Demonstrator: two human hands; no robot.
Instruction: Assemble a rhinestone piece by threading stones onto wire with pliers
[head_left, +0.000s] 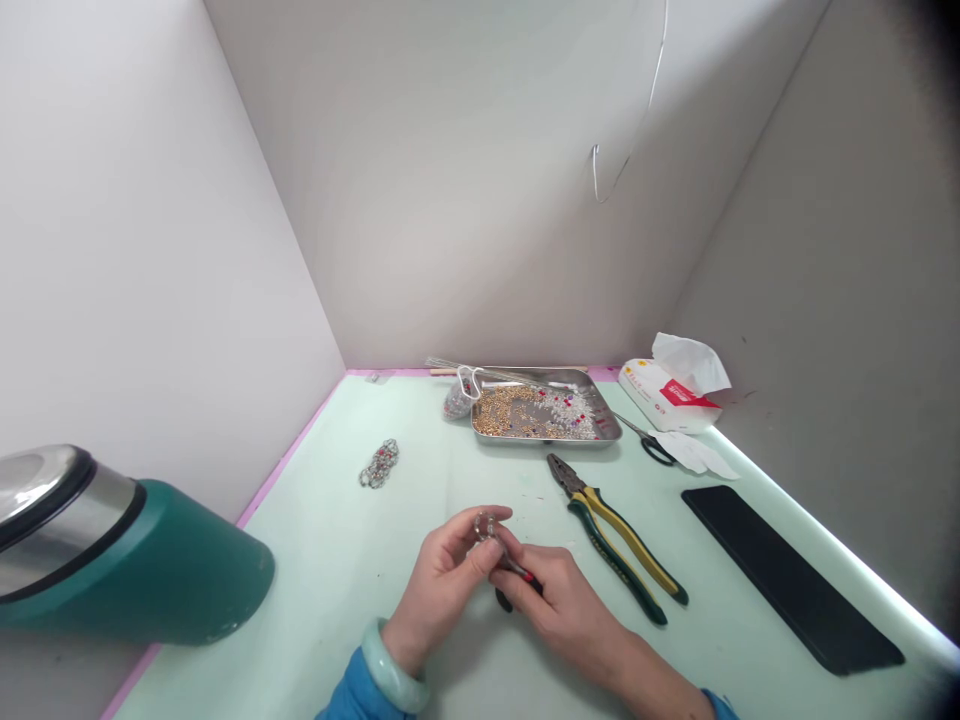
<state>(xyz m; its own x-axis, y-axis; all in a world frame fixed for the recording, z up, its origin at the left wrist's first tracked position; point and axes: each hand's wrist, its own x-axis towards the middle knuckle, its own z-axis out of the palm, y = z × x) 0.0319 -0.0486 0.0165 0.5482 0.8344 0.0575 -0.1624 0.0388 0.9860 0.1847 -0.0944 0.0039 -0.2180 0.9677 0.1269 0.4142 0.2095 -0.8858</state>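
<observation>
At the front middle of the table, my left hand [448, 565] pinches a small loop of clear beads [486, 524] between thumb and fingers. My right hand [562, 592] is closed around small pliers [517, 570] with black and red handles. Their jaws reach toward the beads, but fingers hide the tips, so contact is unclear. Farther left lies a bunch of beaded loops [380, 464], silvery with some red. Behind my hands, a metal tray [547, 441] holds gold, clear and red beads. A mesh pouch of beads [457, 402] leans by its left side.
Large combination pliers [615, 545] with green and yellow handles lie right of my hands. Beyond are scissors [652, 446], a tissue pack [667, 395] and a black flat strip [787, 575]. A green bottle [195, 565] stands at left. Thin wires [450, 364] lie behind the tray.
</observation>
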